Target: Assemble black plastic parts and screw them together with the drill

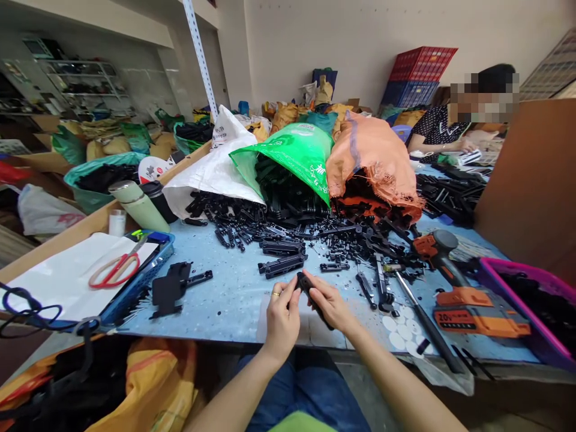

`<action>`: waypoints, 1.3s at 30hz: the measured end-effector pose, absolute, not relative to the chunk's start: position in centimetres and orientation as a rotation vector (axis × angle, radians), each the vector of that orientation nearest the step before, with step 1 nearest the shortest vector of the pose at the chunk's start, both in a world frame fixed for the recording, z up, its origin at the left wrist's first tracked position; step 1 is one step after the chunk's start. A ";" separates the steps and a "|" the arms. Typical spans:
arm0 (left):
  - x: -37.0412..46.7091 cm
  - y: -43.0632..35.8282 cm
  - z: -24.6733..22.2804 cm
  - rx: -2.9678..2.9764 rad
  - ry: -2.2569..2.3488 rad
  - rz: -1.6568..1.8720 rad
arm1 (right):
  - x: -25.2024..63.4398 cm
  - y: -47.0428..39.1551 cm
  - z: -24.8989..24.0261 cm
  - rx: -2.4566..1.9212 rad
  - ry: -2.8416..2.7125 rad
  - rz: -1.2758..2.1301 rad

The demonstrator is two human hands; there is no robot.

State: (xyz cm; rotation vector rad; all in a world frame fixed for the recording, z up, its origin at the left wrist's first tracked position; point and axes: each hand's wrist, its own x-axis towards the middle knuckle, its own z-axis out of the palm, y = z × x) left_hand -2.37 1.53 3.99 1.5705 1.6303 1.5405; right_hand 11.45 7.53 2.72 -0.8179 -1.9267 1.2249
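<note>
Over the front of the blue worktable (211, 312), both hands meet at a long black plastic part (320, 309). My right hand (327, 299) is wrapped round its body, which slants down toward the table edge. At its upper end, the fingers of my left hand (284, 306) are pinched together; whether they grip the part itself or a small piece is hidden. Just beyond the hands lie black folded arm-like parts (282, 265). A black flat bracket with an arm (173, 289) rests to the left. Loose black parts (366, 288) lie to the right.
Three sacks, white (209, 174), green (297, 153) and orange (375, 159), spill black parts across the back. At right are a hammer (427, 324), a cordless drill (463, 294) and a pink basket (522, 318). Red scissors (114, 270) lie left. Another person (445, 129) sits far right.
</note>
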 end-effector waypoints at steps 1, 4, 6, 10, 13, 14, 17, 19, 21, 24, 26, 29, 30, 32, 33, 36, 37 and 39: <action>-1.9 1.5 4.0 1.524 1.647 1.639 | 11.0 7.1 2.7 -0.807 -1.890 1.181; -1.5 1.7 4.1 1.518 1.625 1.781 | 9.8 6.1 2.6 -0.775 -1.847 1.038; -2.2 2.0 4.2 1.632 1.544 1.738 | 9.5 5.6 2.3 -0.767 -1.860 1.001; -3.6 2.3 3.5 1.754 1.486 1.618 | 9.7 5.5 1.3 -0.777 -1.896 1.004; -3.7 1.9 2.1 1.692 1.686 1.506 | 10.5 7.8 1.2 -0.815 -2.173 0.919; -3.8 1.8 1.6 1.680 1.791 1.419 | 11.0 9.3 1.5 -0.872 -2.299 0.839; -4.3 1.6 1.1 1.934 1.918 0.964 | 13.1 15.7 3.1 -1.332 -2.504 0.327; -4.9 2.0 1.3 2.279 1.699 0.586 | 14.5 20.5 4.5 -1.683 -2.516 -0.149; -5.4 2.6 1.9 2.514 1.459 0.301 | 15.5 24.5 5.7 -1.796 -2.512 -0.296; -5.6 3.2 2.5 2.613 1.508 0.124 | 16.1 27.4 6.8 -1.827 -2.553 -0.278; -5.6 3.1 2.7 2.594 1.658 0.093 | 16.0 27.2 7.1 -1.828 -2.578 -0.259; -5.8 2.6 2.7 2.511 1.818 0.062 | 16.2 23.6 7.2 -1.718 -2.651 -0.218; -5.9 2.4 2.6 2.481 1.841 0.044 | 16.4 21.7 7.2 -1.574 -2.726 -0.137; -6.0 2.2 2.5 2.436 1.826 0.035 | 17.0 17.4 6.8 -1.174 -2.877 0.171; -6.0 2.2 2.5 2.422 1.785 0.052 | 17.4 15.2 6.6 -1.000 -2.908 0.371; -5.7 2.4 2.1 2.400 1.617 0.159 | 18.4 10.1 5.5 -0.888 -2.804 0.895; -5.6 2.5 1.9 2.393 1.579 0.192 | 18.8 9.1 5.2 -0.924 -2.734 1.015; -5.3 2.8 1.5 2.379 1.534 0.234 | 19.3 8.1 4.8 -0.976 -2.594 1.193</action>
